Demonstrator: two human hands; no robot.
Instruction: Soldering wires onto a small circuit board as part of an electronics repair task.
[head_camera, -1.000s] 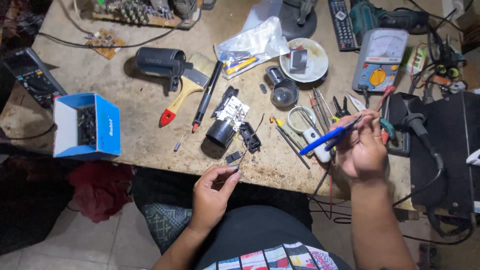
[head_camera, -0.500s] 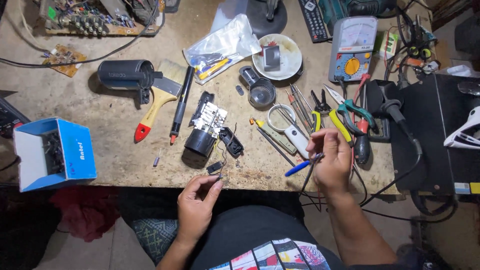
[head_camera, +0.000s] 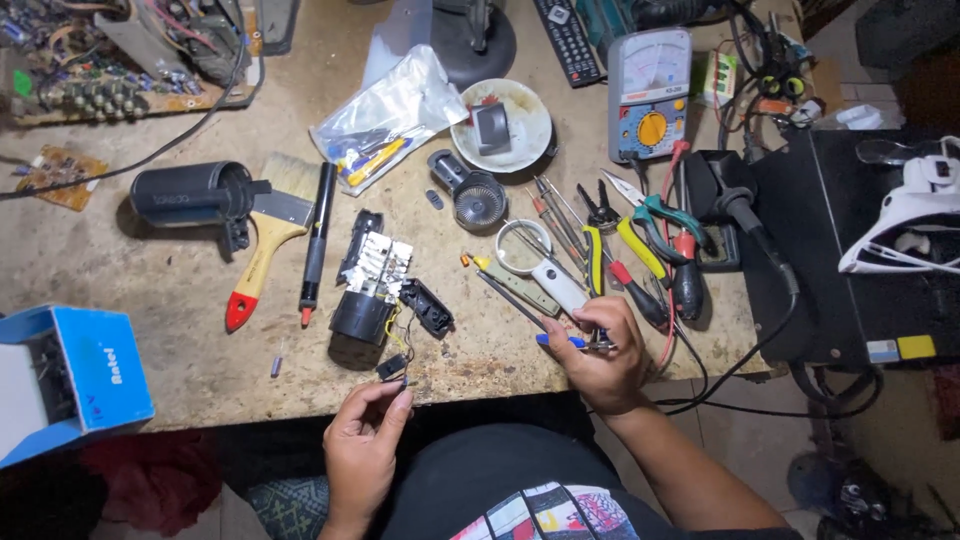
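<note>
Head view shows the left hand (head_camera: 362, 440) pinching a thin wire (head_camera: 404, 378) taut from the opened black adapter (head_camera: 372, 290) at the bench's near edge, presenting its tip, while the right hand (head_camera: 600, 355) grips a blue-handled tool (head_camera: 560, 340) close by.

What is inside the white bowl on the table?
Inside the white bowl sits a small grey boxy part, plus a few tiny reddish bits near the rim. Whatever lies under that part is hidden.

blue box (head_camera: 70, 380) cut off left, wire-end part (head_camera: 404, 381) too small
</note>
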